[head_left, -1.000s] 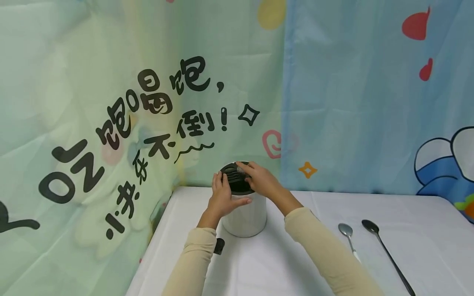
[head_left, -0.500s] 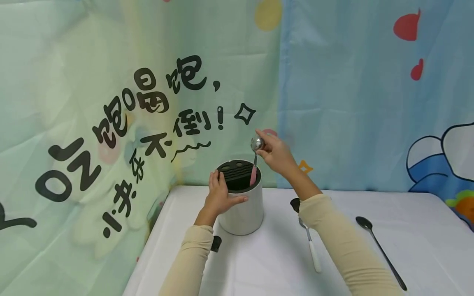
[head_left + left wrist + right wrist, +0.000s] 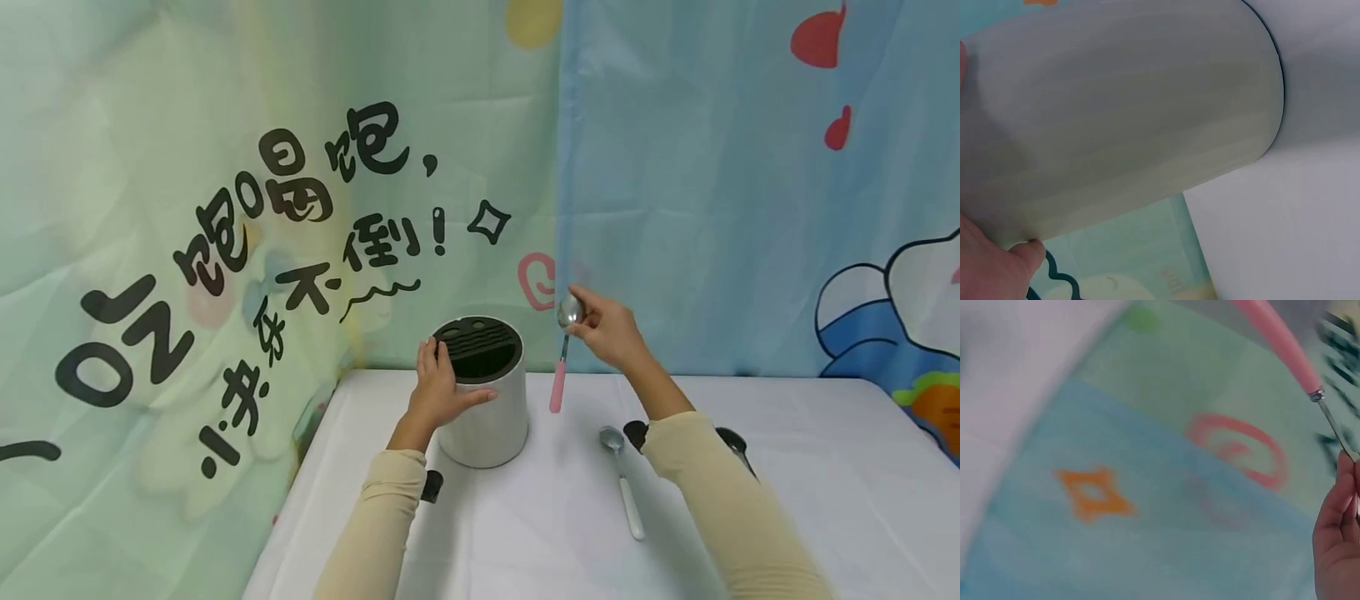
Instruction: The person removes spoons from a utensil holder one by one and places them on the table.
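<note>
A white cylindrical utensil holder (image 3: 486,425) with a black slotted top (image 3: 480,346) stands on the white table. My left hand (image 3: 441,392) holds its left side, fingers up at the rim and thumb across the front. The holder's wall (image 3: 1135,112) fills much of the left wrist view, with part of the hand (image 3: 988,265) against it. To the right of the holder, my right hand (image 3: 611,332) pinches a spoon (image 3: 558,387) by its metal bowl end. Its pink handle (image 3: 1282,347) hangs down above the table, apart from the holder.
A white-handled spoon (image 3: 627,496) lies on the table (image 3: 540,517) right of the holder. Farther right, a black spoon (image 3: 735,442) is partly hidden by the right sleeve (image 3: 731,500). Printed curtains (image 3: 675,192) hang behind the table.
My right hand has lifted the pink-handled spoon up from the holder's top and moved it right, out over the table. My left hand has stayed on the holder.
</note>
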`<state>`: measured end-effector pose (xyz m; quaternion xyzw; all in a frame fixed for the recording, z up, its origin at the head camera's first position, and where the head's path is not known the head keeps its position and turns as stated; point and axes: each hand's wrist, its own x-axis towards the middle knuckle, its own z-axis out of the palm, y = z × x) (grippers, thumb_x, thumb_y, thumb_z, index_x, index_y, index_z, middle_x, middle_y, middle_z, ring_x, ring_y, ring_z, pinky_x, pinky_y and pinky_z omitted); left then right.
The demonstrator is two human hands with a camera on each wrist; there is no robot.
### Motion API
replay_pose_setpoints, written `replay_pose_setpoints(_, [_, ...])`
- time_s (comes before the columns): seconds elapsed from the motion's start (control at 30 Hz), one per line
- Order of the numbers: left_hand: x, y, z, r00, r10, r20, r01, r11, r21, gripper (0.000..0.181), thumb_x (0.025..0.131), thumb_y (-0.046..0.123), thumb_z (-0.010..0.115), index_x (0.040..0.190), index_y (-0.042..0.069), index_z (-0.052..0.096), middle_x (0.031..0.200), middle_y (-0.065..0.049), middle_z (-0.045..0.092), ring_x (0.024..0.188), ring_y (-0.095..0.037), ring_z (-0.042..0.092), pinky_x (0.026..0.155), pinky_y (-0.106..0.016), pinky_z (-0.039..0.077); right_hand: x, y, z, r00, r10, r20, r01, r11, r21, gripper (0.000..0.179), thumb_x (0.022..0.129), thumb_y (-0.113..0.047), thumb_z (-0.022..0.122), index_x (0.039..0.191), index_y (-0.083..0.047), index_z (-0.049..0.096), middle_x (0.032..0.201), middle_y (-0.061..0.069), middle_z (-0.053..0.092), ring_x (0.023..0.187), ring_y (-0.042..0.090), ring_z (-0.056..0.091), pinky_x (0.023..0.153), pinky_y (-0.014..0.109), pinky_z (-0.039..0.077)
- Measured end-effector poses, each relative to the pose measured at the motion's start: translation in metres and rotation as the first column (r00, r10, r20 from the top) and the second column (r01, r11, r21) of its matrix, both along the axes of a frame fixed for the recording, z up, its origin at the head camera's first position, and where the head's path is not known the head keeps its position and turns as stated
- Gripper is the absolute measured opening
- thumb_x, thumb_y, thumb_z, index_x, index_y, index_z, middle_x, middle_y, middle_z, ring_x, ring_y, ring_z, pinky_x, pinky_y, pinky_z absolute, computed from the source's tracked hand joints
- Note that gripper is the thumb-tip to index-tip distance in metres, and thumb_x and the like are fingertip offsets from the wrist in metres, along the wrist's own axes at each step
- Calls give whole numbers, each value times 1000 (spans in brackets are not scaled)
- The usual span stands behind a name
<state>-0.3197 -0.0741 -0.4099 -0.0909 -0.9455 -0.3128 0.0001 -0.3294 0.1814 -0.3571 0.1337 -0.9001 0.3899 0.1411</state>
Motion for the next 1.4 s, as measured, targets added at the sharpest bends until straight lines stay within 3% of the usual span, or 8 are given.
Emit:
replay_pose_setpoints(0.27, [4,-6,-2,1000,8,5,-8,1000,8,112,71,51,72,146,-1,7,153,-14,0,141,-28,-6,102,-53,32,5,2,-99,964,-4,266,-9,999,46,58,78,2,64,132,7,42,82,17,59,71,21,51,61,29,42])
replay_pose_setpoints(0.63, [8,-14,-6,1000,14,-8,-14,1000,17,111,71,50,72,146,0,8,153,-14,0,141,-28,-5,101,-55,32,3,-18,-146,912,-6,410,-17,998,53,58,74,0,66,126,13,45,79,14,56,70,19,49,61,27,43])
replay_pose_setpoints(0.67, [9,-14,-7,1000,12,-6,-12,1000,16,111,71,51,72,146,0,8,153,-13,0,141,-28,-5,101,-56,32,-17,-10,-182,915,-19,403,-7,998,62,60,73,-7,70,126,10,47,78,12,56,70,18,49,60,27,43])
replay_pose_setpoints(0.77, [12,-13,-8,1000,16,-3,-16,1000,18,111,71,50,73,146,0,8,153,-13,0,141,-27,-5,101,-56,32,-39,1,-235,928,-12,372,-10,998,55,59,72,-14,71,125,3,53,82,10,58,71,16,49,60,26,43])
replay_pose_setpoints(0.87, [16,-12,-8,1000,14,2,-14,1000,24,111,70,50,73,146,0,9,153,-13,1,141,-27,-5,100,-56,32,-41,1,-256,906,-27,422,12,999,37,56,72,-15,72,123,3,55,93,15,62,74,17,50,60,26,45])
replay_pose_setpoints(1.0, [20,-10,-5,1000,-4,11,4,1000,17,111,71,50,73,146,-1,8,153,-14,0,141,-28,-5,100,-55,33,11,-27,-181,810,-94,578,91,995,35,51,74,3,63,122,14,49,116,32,54,75,21,56,60,25,49])
replay_pose_setpoints(1.1, [20,-10,-1,1000,-6,3,6,1000,6,111,71,50,72,146,0,7,153,-13,-1,141,-27,-6,100,-55,34,18,-37,-162,807,-113,579,93,994,65,47,74,6,58,118,18,49,111,33,56,66,18,58,56,23,49])
replay_pose_setpoints(1.4, [18,-13,3,1000,-14,1,14,1000,-11,112,71,51,72,146,0,6,153,-12,-2,141,-25,-7,100,-54,34,-10,-32,-190,778,-127,615,-8,977,213,36,73,-3,55,105,11,59,83,18,63,59,19,56,54,27,47])
